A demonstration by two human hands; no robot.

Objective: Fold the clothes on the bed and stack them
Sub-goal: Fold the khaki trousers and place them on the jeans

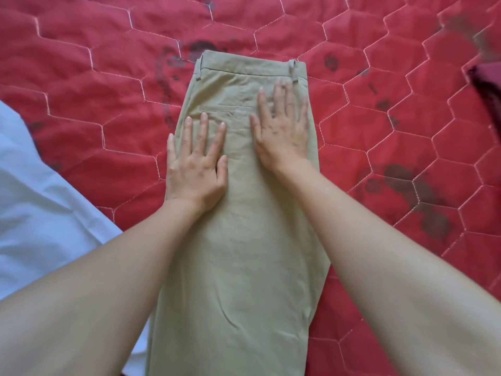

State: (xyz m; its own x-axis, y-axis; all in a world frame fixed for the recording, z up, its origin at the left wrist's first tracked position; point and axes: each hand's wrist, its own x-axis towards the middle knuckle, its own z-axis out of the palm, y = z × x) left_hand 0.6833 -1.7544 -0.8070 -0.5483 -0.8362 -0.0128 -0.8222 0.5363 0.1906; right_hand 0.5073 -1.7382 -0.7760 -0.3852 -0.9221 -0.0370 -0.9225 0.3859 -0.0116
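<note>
Khaki trousers (238,253) lie lengthwise on the red quilted bed cover (379,137), folded leg over leg, waistband at the far end and legs running toward me out of the frame's bottom. My left hand (196,164) lies flat on the trousers' left edge below the back pocket, fingers spread and straight. My right hand (282,126) presses flat on the seat area near the right edge, fingers straight and pointing to the waistband. Neither hand grips the cloth.
A white garment (35,202) lies on the bed at the left, touching the trousers' lower left side. A dark red cloth (485,82) shows at the right edge. The quilt carries dark printed patches around the trousers.
</note>
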